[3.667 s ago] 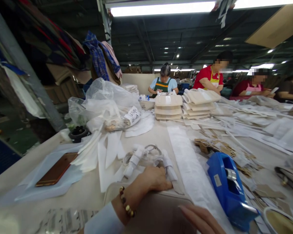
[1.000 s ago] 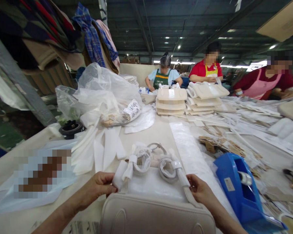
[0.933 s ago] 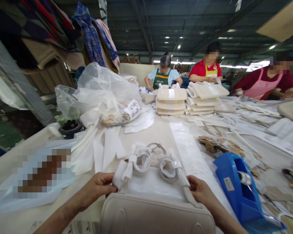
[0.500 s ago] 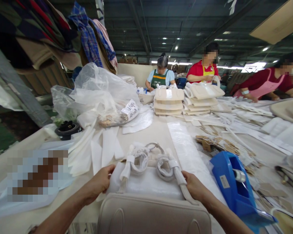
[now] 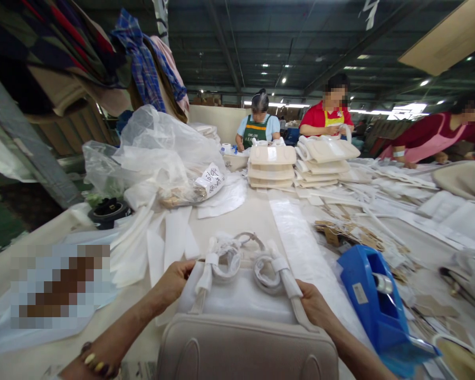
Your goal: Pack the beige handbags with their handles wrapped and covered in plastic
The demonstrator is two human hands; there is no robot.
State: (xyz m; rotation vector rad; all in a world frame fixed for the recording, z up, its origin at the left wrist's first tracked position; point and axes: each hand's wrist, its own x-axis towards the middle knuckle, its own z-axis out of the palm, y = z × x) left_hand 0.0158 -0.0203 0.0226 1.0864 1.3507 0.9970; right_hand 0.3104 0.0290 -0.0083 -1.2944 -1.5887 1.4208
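Note:
A beige handbag lies in front of me, its flap toward me and a sheet of white film over its upper part. Two wrapped coils of strap or handle, the left coil and the right coil, rest on the film. My left hand pinches the bag's far left corner, thumb and finger closed at the edge. At the right side my right hand grips the bag's edge beside the wrapped strap; its fingertips are hidden behind the bag.
A blue tape dispenser stands at right. A clear plastic bag and white foam strips lie left of centre. Stacked beige bags stand at the back, before several co-workers. White film runs along the table.
My left hand has moved slightly up and right along the bag's corner, and the bracelet on that wrist shows more. The bag has barely moved.

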